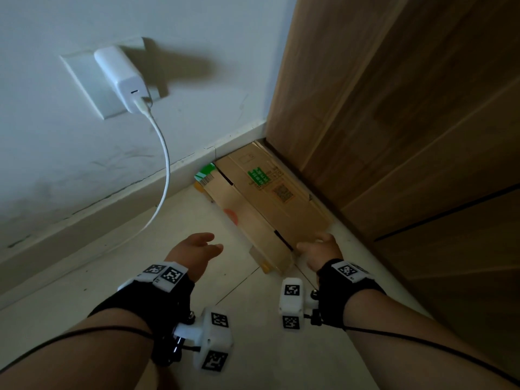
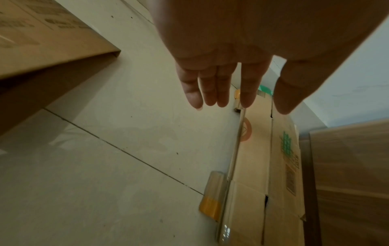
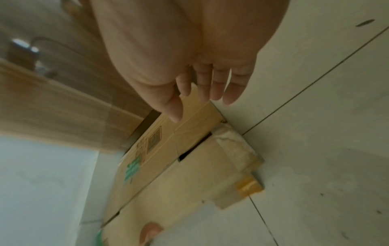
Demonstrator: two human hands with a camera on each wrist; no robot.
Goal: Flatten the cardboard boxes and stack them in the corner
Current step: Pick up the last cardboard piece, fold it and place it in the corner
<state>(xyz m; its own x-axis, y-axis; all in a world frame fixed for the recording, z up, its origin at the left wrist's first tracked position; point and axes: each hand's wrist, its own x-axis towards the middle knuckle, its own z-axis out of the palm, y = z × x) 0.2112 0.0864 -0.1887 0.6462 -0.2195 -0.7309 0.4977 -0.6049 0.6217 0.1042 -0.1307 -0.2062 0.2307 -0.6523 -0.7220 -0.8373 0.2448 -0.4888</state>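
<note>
A flattened brown cardboard box (image 1: pixel 264 201) with a green label lies on the floor in the corner, along the wooden door (image 1: pixel 408 108); more flat cardboard with green print (image 1: pixel 206 173) pokes out beneath it. The same flattened box (image 2: pixel 263 174) (image 3: pixel 179 166) appears in both wrist views. My left hand (image 1: pixel 197 249) hovers above the tiles left of the box, fingers (image 2: pixel 210 93) straight, holding nothing. My right hand (image 1: pixel 320 249) is at the box's near end, fingers (image 3: pixel 210 86) extended and empty; contact with the cardboard cannot be told.
A white charger (image 1: pixel 121 77) sits in a wall socket, and its cable (image 1: pixel 163 164) hangs down to the floor left of the boxes. Another cardboard box (image 2: pixel 42 41) stands upright at the left in the left wrist view. Pale floor tiles (image 1: pixel 253 347) lie beneath my arms.
</note>
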